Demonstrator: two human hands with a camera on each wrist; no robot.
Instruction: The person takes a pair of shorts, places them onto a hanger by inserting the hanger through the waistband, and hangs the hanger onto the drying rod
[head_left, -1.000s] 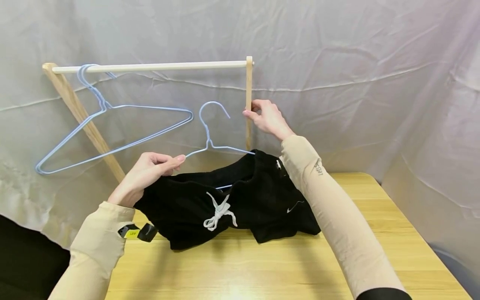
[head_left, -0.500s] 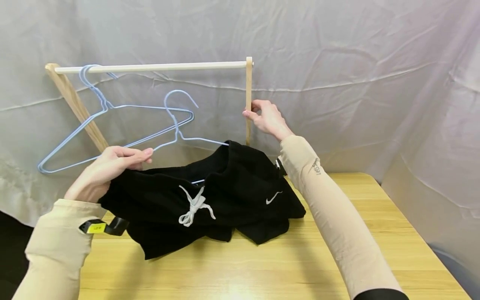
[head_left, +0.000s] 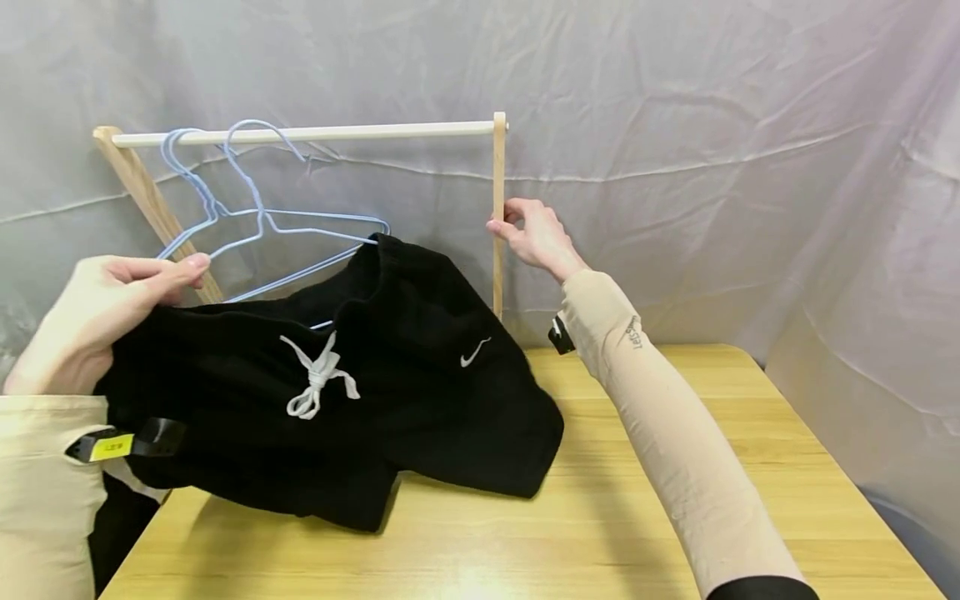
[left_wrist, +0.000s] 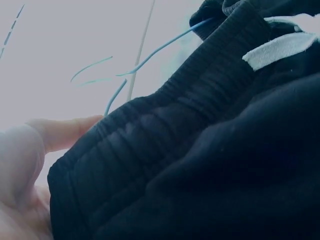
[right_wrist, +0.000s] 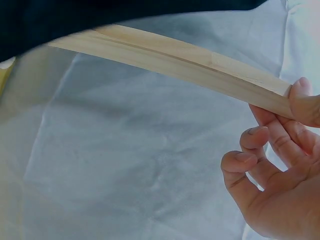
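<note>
My left hand (head_left: pixel 112 308) pinches one shoulder of a light blue wire clothes hanger (head_left: pixel 261 218) together with the waistband of black shorts (head_left: pixel 435 367). The shorts hang from this hanger, with a tied white drawstring (head_left: pixel 321 373) at the front and a small white logo on one leg. The hanger's hook overlaps the white rail (head_left: pixel 390 131) in the head view. Only the thumb side shows in the left wrist view, beside the gathered waistband (left_wrist: pixel 150 120). My right hand (head_left: pixel 536 237) grips the rack's right wooden post (right_wrist: pixel 200 70) between thumb and fingers.
More blue hangers (head_left: pixel 215 210) hang at the rail's left end, behind the held one. The rack's left wooden leg (head_left: pixel 146 187) slants down behind my left hand. A wooden table (head_left: pixel 675 500) lies below, and a grey cloth backdrop (head_left: pixel 712 167) stands behind.
My left hand has moved left and up, carrying the hanger and shorts from low over the table to the rail's height. The right hand stays on the post.
</note>
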